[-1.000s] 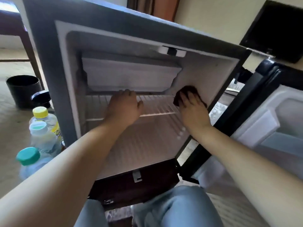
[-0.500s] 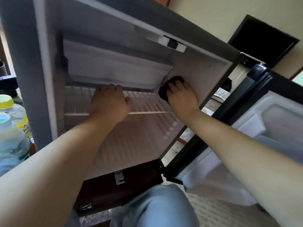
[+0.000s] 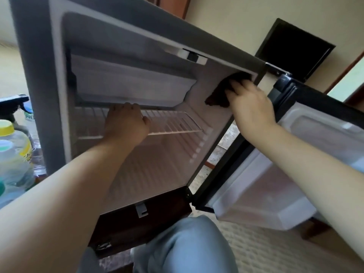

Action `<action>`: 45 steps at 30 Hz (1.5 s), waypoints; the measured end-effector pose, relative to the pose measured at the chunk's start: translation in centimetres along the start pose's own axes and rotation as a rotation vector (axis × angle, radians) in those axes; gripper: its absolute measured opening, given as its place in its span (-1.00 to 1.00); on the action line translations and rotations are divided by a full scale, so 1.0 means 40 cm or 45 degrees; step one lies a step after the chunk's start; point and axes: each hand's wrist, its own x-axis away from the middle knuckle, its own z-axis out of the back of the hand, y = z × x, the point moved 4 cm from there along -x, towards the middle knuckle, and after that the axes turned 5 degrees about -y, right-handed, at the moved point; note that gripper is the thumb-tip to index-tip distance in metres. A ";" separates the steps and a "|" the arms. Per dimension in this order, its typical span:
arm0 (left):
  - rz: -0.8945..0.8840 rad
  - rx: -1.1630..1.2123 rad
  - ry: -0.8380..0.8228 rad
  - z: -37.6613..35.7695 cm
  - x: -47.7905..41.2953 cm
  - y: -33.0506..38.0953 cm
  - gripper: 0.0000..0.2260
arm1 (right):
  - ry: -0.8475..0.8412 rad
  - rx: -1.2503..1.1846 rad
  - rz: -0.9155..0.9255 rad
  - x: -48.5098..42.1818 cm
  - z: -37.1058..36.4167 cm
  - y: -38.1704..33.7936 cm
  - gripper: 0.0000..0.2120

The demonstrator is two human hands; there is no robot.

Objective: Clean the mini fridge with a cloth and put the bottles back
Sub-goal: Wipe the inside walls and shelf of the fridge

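cloth [image 3: 220, 93]: one, dark, on right inner wall of fridge [image 3: 29, 75], top front corner
right hand [image 3: 250, 103]: fingers curled on cloth, pressing it
left hand [image 3: 126, 123]: fingers curled over the one wire shelf [image 3: 177, 125]
door [image 3: 315, 134]: one, open right
bottles [image 3: 17, 138]: two capped, outside, left of fridge
sprayer [image 3: 13, 100]: one, behind them

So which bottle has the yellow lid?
The far-left bottle with the yellow label, just under the black sprayer; the nearer bottle in front of it has a pale green lid.
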 end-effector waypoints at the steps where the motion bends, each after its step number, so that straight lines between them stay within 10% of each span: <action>1: -0.004 -0.012 -0.001 0.000 0.000 0.002 -0.62 | -0.061 -0.061 -0.002 0.016 0.005 0.002 -0.67; 7: -0.014 -0.021 0.008 0.000 0.002 0.000 -0.62 | 0.157 -0.106 0.210 0.021 0.017 -0.018 -0.65; 28: 0.024 -0.013 -0.022 -0.001 0.000 -0.002 -0.62 | -0.291 -0.149 0.194 -0.080 -0.195 -0.206 -0.64; 32: 0.018 -0.030 -0.038 0.002 0.005 0.002 -0.61 | -0.012 -0.010 0.186 -0.087 -0.143 -0.134 -0.81; 37: 0.009 -0.006 -0.043 0.000 0.004 -0.001 -0.62 | 0.276 0.011 -0.049 -0.146 -0.104 -0.082 -0.55; 41: 0.020 -0.007 -0.063 0.000 0.002 -0.003 -0.62 | -0.182 0.035 0.001 -0.174 -0.185 -0.176 -0.45; 45: 0.006 -0.012 -0.087 0.002 0.003 -0.003 -0.63 | -0.174 0.021 0.019 -0.141 -0.218 -0.212 -0.50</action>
